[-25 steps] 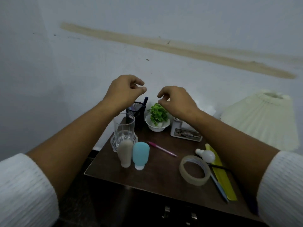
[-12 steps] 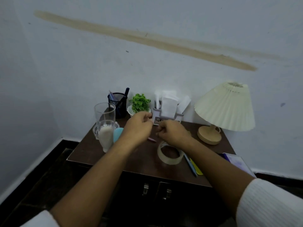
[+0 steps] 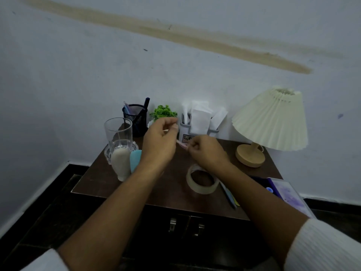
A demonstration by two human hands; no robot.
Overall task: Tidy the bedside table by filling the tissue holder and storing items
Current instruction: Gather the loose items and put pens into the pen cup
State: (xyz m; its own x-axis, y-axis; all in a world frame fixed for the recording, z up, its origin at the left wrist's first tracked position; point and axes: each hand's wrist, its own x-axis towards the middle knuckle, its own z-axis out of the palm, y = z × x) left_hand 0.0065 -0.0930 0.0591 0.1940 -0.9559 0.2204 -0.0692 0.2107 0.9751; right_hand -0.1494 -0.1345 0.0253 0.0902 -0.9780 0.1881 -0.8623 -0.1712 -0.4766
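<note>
The grey tissue holder point(image 3: 203, 131) stands at the back of the brown bedside table point(image 3: 109, 180), with white tissues point(image 3: 199, 118) sticking up out of it. My right hand point(image 3: 208, 152) hovers in front of the holder, closed on a pink pen point(image 3: 181, 144) whose end pokes out to the left. My left hand point(image 3: 160, 140) is just left of that end, fingers curled and apart, with nothing in them. A black mesh pen cup point(image 3: 135, 117) with pens stands at the back left.
A glass point(image 3: 118, 133), a beige bottle point(image 3: 120, 163) and a blue bottle point(image 3: 136, 158) crowd the left side. Also here: a small green plant point(image 3: 163, 112), a tape roll point(image 3: 202, 182), a blue pen point(image 3: 228, 194), a pleated lamp point(image 3: 271, 120), a purple box point(image 3: 287, 192) and drawer handles point(image 3: 172, 223).
Both hands came down from in front of the wall to the table as the view pulled back. The pink pen left the tabletop and is now in my right hand.
</note>
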